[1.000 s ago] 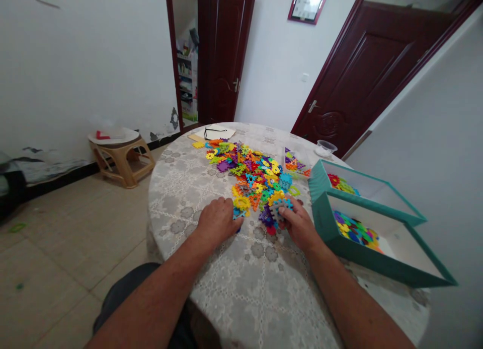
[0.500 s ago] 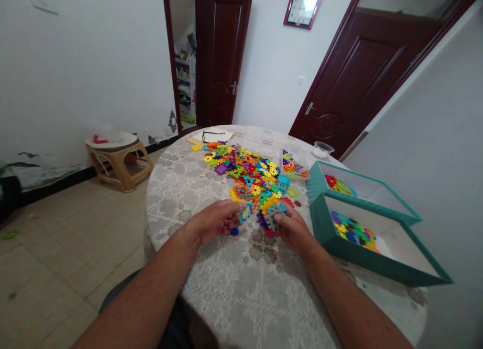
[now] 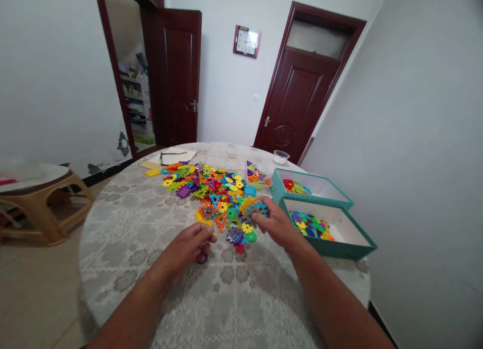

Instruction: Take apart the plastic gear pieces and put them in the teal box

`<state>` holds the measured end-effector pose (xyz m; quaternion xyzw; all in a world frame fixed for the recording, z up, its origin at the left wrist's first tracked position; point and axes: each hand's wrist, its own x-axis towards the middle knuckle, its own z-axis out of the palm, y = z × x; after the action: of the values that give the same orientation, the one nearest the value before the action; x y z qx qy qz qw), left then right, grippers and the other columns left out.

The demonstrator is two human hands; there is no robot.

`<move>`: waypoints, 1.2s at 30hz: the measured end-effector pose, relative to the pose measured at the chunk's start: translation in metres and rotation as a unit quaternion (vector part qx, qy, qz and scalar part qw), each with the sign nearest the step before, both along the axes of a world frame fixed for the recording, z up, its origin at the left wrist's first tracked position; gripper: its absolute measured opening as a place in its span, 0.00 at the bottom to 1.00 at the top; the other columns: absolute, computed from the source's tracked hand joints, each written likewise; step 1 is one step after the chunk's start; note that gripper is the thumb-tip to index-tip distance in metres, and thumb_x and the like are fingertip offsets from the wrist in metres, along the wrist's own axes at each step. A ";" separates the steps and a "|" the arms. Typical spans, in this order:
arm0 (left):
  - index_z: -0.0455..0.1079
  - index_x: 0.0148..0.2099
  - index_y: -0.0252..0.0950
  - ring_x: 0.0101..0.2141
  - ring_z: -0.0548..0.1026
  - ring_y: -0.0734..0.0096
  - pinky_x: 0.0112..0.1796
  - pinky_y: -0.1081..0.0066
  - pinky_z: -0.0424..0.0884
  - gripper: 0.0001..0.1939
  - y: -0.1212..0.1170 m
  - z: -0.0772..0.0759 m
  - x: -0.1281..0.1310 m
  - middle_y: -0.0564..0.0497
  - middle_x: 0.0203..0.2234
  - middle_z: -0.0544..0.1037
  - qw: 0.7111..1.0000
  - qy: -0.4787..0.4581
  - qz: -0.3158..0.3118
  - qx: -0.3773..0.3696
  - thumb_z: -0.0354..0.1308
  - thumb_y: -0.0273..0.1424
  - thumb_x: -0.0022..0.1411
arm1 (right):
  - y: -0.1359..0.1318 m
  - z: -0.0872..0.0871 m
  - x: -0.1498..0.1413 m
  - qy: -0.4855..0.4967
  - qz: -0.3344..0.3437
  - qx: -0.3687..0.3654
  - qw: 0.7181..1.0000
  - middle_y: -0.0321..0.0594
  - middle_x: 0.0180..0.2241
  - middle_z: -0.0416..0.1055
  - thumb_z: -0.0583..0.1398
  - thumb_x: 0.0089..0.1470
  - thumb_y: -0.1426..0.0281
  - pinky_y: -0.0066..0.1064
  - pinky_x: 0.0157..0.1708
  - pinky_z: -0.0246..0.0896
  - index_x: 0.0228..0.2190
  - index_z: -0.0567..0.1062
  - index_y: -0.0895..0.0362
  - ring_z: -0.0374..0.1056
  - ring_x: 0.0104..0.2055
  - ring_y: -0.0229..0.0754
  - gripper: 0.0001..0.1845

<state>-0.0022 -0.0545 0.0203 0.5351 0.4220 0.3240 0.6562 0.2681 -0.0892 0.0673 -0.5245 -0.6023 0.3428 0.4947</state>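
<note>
- The room is evenly and brightly lit by soft daylight.
- Faint shadows are cast beneath the hands onto the bench [image 3: 234, 308].
- Left of the bench, the stool [image 3: 41, 208] is blurred and stretched.

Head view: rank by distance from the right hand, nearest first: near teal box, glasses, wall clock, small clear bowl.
From the right hand:
1. Near teal box, just right of it.
2. Small clear bowl, far table edge, behind the boxes.
3. Glasses, far left of the table.
4. Wall clock, back wall.

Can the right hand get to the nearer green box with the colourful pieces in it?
Probably yes. The right hand rests on the table right beside the nearer green box, whose top is open. Nothing stands between them, though the fingers hold a grey gear piece.
</note>
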 end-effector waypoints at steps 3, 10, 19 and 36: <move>0.73 0.36 0.36 0.25 0.70 0.71 0.27 0.72 0.66 0.25 0.001 -0.002 -0.001 0.50 0.27 0.75 0.996 0.070 0.004 0.057 0.63 0.55 0.59 | 0.010 0.031 0.041 -0.109 -0.136 0.049 0.983 0.32 0.28 0.73 0.65 0.54 0.64 0.29 0.27 0.61 0.47 0.77 0.51 0.64 0.26 0.39 0.18; 0.69 0.34 0.37 0.27 0.76 0.64 0.28 0.70 0.66 0.22 0.009 -0.008 -0.002 0.47 0.26 0.79 0.983 0.136 0.040 0.121 0.63 0.53 0.58 | 0.054 0.055 0.140 -0.195 -0.313 0.026 0.929 0.44 0.39 0.80 0.67 0.46 0.68 0.35 0.38 0.69 0.46 0.77 0.56 0.73 0.38 0.46 0.22; 0.68 0.34 0.38 0.30 0.82 0.58 0.27 0.70 0.67 0.20 0.013 -0.012 -0.002 0.50 0.25 0.77 0.982 0.116 0.069 0.128 0.63 0.50 0.57 | 0.036 0.035 0.129 -0.186 -0.282 0.070 0.939 0.47 0.50 0.78 0.58 0.55 0.68 0.36 0.42 0.74 0.50 0.77 0.57 0.77 0.43 0.45 0.21; 0.74 0.42 0.40 0.42 0.78 0.56 0.47 0.56 0.71 0.06 0.023 -0.023 -0.010 0.45 0.38 0.79 0.880 0.291 0.147 0.346 0.59 0.30 0.62 | 0.005 -0.061 -0.028 -0.429 0.024 -0.027 0.902 0.55 0.57 0.72 0.65 0.57 0.63 0.43 0.58 0.62 0.56 0.75 0.58 0.68 0.59 0.57 0.27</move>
<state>-0.0122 -0.0317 -0.0029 0.7302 0.5285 0.3718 0.2220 0.2405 -0.0842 0.0063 -0.6189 -0.7595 0.1122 0.1657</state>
